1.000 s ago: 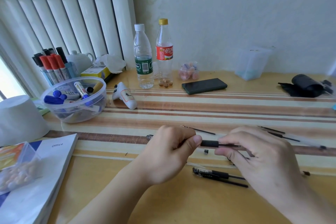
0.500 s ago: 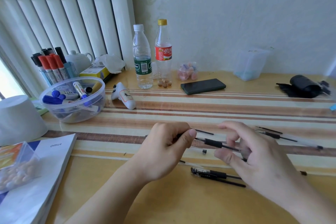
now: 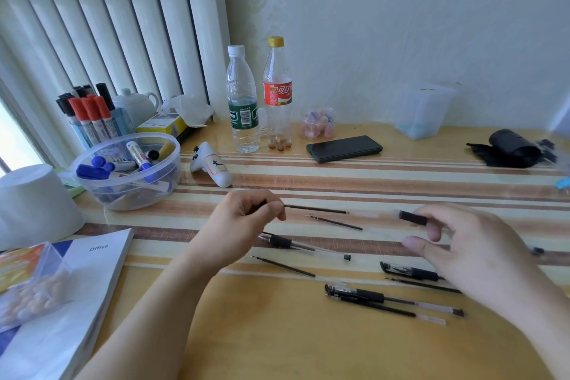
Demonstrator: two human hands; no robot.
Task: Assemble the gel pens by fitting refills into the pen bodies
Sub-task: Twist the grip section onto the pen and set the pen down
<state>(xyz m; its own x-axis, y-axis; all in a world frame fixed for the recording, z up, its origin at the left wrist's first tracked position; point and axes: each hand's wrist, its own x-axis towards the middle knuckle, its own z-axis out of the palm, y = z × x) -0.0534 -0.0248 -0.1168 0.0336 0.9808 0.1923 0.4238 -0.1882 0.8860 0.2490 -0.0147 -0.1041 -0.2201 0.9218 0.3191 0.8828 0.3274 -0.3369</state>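
My left hand (image 3: 243, 225) pinches one end of a thin black refill (image 3: 316, 209), which points right above the table. My right hand (image 3: 468, 250) holds a clear pen body with a black grip (image 3: 411, 217) by its right part; its open end faces the refill's clear tail, a small gap apart. On the table lie loose refills (image 3: 334, 222) (image 3: 283, 266), a clear-barrelled pen with a black grip (image 3: 288, 242), and two capped black pens (image 3: 354, 292) (image 3: 410, 271), each with a refill beside it.
A clear bowl of markers (image 3: 126, 170) and a white cup (image 3: 34, 203) stand at the left, an "Office" book (image 3: 77, 287) at the near left. Two bottles (image 3: 243, 99), a white controller (image 3: 211, 168), a phone (image 3: 344, 148) and a black bundle (image 3: 512, 148) lie farther back.
My hands have drawn apart: the refill has come out of the pen body, with the left hand moving left and the right hand carrying the body to the right.
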